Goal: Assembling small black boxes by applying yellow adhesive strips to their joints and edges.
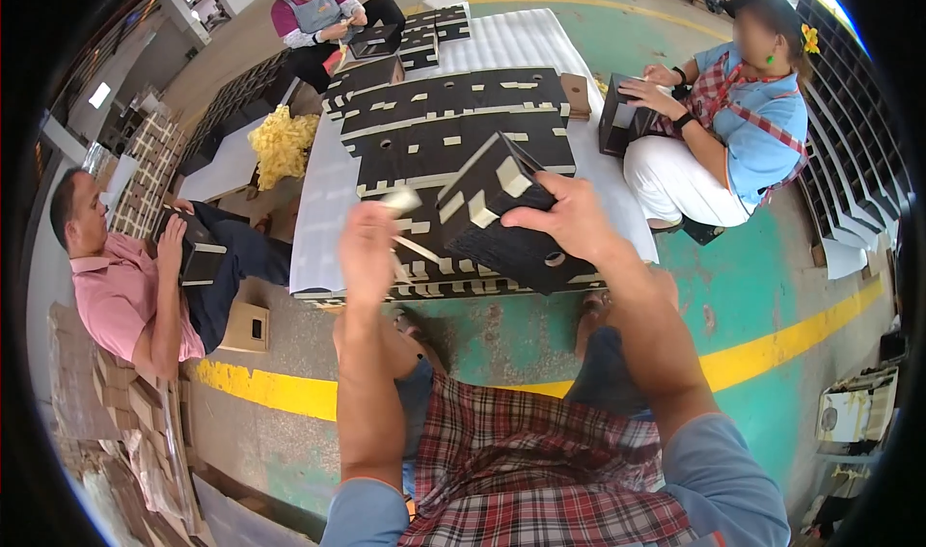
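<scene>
My right hand grips a black box by its upper right edge, thumb on the near face. The box is tilted above the table's near side, with short cream tape pieces across its edges and a round hole low on one side. To its left, my left hand is closed and blurred by motion. A pale, smeared piece sticks out at its fingertips; its exact kind is unclear. Beside that hand a thin pale strip slants toward the box.
Rows of black boxes with cream tape pieces cover much of the white-covered table. Three co-workers sit around it, at left, far left and right, each handling a dark box. A yellow crumpled heap lies left of the table.
</scene>
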